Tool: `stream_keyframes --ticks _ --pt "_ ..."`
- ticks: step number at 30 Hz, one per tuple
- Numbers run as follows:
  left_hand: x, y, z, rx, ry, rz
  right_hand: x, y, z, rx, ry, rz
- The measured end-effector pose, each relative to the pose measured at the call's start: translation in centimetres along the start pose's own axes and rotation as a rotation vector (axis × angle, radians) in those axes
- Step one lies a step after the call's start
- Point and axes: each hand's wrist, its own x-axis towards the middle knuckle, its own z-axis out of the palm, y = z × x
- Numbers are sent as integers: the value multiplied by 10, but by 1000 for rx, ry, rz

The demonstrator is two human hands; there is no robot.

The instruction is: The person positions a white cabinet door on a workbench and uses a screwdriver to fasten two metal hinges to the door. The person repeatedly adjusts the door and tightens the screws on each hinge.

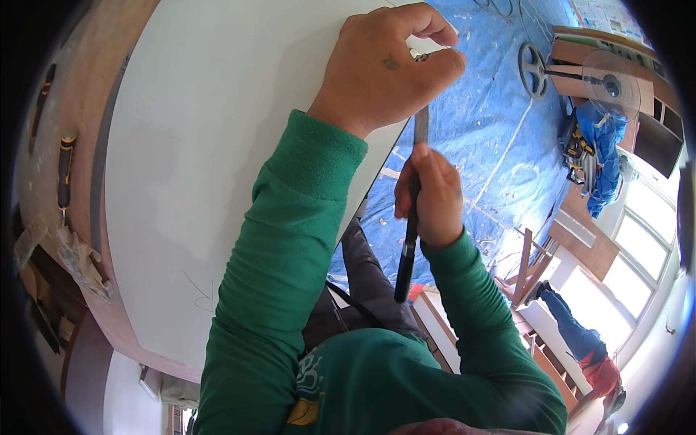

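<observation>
A large white panel [203, 109] lies in front of me, with a pencil scribble on its near part. My left hand [395, 69] is over the panel's right edge, its fingers curled and thumb bent toward them. A small shiny metal piece [418, 55] shows between thumb and forefinger; its kind is unclear. Just below, my right hand [435, 192] is closed around a black-handled tool with a flat metal shank [421, 125]. The tool's upper end reaches toward my left hand and is hidden behind it. Its handle end points down toward my lap.
Left of the panel, a screwdriver [66, 170] and another slim tool [43, 101] lie on a wooden surface beside crumpled plastic [80, 264]. Blue sheeting [486, 94] covers the floor at right. Beyond are a standing fan [610, 85], wooden boards [583, 232] and another person [580, 326].
</observation>
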Motion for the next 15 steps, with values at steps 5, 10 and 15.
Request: stream_keyframes --ticks 5,10,15 --pt "1 1 -1 21 -12 -41 27 -18 -3 36 50 -5" --pt "2 -5 2 76 29 78 6 -2 -2 34 -7 19" --pt "-6 7 2 83 -17 -87 29 -13 -3 73 28 -7"
